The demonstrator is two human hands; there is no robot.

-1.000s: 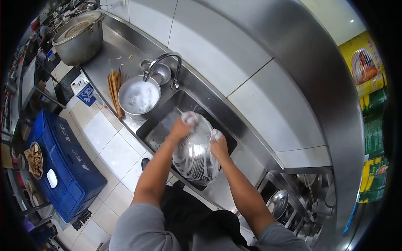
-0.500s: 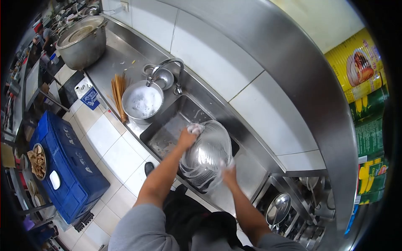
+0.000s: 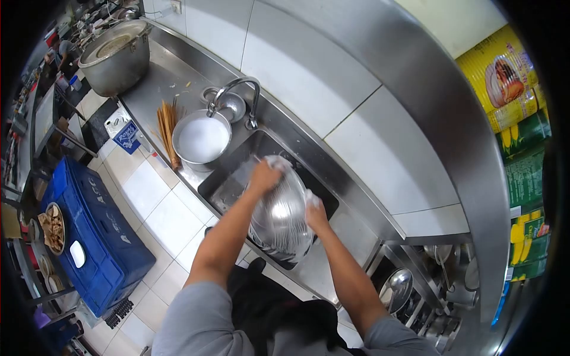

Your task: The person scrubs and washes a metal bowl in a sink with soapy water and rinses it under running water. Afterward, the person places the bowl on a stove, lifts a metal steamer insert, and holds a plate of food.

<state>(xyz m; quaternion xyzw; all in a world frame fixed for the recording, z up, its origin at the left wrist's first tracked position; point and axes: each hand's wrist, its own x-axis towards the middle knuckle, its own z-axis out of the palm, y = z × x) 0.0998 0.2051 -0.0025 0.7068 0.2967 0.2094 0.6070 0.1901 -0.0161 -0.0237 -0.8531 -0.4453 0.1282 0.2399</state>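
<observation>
Right hand (image 3: 315,214) clamps metal bowl (image 3: 280,222) at edge, likely steadying it beneath left hand (image 3: 265,177), whose grip is unclear.

Hands: 2, left hand (image 3: 265,178) and right hand (image 3: 314,212). Large metal basin (image 3: 284,210), 1. Sink (image 3: 218,193), 1; faucet (image 3: 254,102), 1. Suds pot (image 3: 199,164), 1; stockpot (image 3: 122,70), 1. Small round metal vessels (image 3: 234,107) behind faucet, 2. Stick bundle (image 3: 167,133), 1, sticks too dense to count. Blue chest (image 3: 101,228), 1; food bowl (image 3: 62,238) on it, 1; white oval item (image 3: 77,254), 1. Blue-and-white box (image 3: 126,137), 1. Wall outlet (image 3: 176,7), 1. Yellow and green packages (image 3: 525,184): several, exact count unclear.
</observation>
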